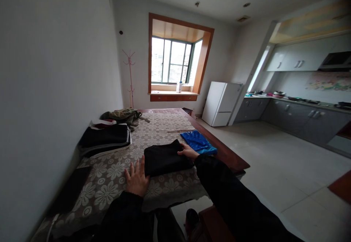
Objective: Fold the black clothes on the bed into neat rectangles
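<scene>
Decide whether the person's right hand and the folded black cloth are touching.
Touching. The head view shows the right hand with its thumb laid on the folded black cloth, toward the cloth's right end.

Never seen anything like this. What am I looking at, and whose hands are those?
This is one picture from a camera on a person's head, looking forward and down. There's no machine, just the wearer's bare left hand and right hand. The left, fingers spread, lies at the left edge of a folded black cloth; the right has its fingers on the cloth's right side, though whether it grips is unclear. Also on the table: a flat blue item, a dark folded stack and an olive bundle.
</scene>
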`<state>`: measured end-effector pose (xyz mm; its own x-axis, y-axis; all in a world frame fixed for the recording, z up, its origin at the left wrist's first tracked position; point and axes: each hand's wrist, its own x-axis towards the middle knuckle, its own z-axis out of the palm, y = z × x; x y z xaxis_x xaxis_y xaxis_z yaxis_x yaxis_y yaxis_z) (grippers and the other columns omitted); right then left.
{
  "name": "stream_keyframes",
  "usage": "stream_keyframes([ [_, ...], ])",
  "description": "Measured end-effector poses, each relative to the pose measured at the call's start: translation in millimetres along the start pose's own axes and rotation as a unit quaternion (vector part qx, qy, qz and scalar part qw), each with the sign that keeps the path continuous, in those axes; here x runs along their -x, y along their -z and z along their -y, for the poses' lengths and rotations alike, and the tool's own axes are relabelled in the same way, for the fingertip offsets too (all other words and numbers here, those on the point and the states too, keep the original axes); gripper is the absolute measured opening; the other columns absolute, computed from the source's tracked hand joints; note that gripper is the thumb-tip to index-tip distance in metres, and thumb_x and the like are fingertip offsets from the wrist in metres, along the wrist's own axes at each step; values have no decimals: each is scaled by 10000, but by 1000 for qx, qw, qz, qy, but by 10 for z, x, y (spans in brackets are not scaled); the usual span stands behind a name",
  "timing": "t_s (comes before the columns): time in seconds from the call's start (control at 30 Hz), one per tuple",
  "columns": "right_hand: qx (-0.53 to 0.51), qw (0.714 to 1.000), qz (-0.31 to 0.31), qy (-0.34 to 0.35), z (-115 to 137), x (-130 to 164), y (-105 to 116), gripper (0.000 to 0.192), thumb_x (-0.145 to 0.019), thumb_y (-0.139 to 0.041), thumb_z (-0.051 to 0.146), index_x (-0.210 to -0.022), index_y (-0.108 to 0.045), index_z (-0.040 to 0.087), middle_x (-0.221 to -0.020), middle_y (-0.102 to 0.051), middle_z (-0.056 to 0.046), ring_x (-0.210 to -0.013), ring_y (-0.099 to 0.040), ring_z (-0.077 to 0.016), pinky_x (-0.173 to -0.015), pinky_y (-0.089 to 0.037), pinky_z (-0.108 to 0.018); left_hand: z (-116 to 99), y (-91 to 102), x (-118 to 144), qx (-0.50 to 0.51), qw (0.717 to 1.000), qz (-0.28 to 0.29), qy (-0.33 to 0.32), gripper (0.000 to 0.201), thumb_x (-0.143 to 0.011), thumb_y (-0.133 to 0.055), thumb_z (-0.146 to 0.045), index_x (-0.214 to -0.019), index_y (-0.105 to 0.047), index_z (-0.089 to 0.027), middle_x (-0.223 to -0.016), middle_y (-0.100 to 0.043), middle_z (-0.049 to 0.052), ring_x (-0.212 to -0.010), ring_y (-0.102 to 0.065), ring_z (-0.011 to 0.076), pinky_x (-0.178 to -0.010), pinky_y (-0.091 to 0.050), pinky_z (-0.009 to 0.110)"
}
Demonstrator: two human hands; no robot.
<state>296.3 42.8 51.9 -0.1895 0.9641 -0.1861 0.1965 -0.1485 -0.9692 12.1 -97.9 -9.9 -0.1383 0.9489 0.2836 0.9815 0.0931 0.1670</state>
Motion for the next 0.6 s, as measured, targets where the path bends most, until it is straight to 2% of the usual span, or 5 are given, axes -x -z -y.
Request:
stream_keyframes([
  [0.1,3,1000,-7,3,-185,-23,4,572,-619,-788,107,-1163,-650,214,-909,-756,-14,-923,-749,-249,-908,-602,-404,11,-25,1,0,1000,-14,-10,756,-988,-464,-390,-1657,-140,-249,-1639,-443,132,-1528,-326,440,-1213,-243,695],
  [0.23,8,1000,-16,15,-295,-57,14,565,-623,-817,151,-1161,-658,217,-988,-767,-38,-1005,-743,-267,-974,-580,-422,20,-3,1,3,1000,-6,-20,727,-986,-472,-342,-1653,-193,-261,-1626,-466,118,-1521,-341,438,-1214,-250,696],
  [0.43,12,999,-34,32,-288,-36,67,540,-637,-852,217,-1144,-670,202,-1045,-775,-73,-1036,-741,-291,-981,-583,-434,40,71,43,38,997,-1,-67,669,-1004,-432,-317,-1644,-239,-313,-1645,-445,88,-1535,-341,387,-1226,-259,668],
  [0.6,17,998,-39,53,-235,19,166,589,-626,-888,241,-1171,-667,215,-1054,-777,-66,-1038,-737,-289,-971,-592,-455,35,103,53,42,996,25,-71,623,-1017,-409,-318,-1629,-290,-340,-1663,-419,69,-1544,-326,385,-1225,-259,673],
])
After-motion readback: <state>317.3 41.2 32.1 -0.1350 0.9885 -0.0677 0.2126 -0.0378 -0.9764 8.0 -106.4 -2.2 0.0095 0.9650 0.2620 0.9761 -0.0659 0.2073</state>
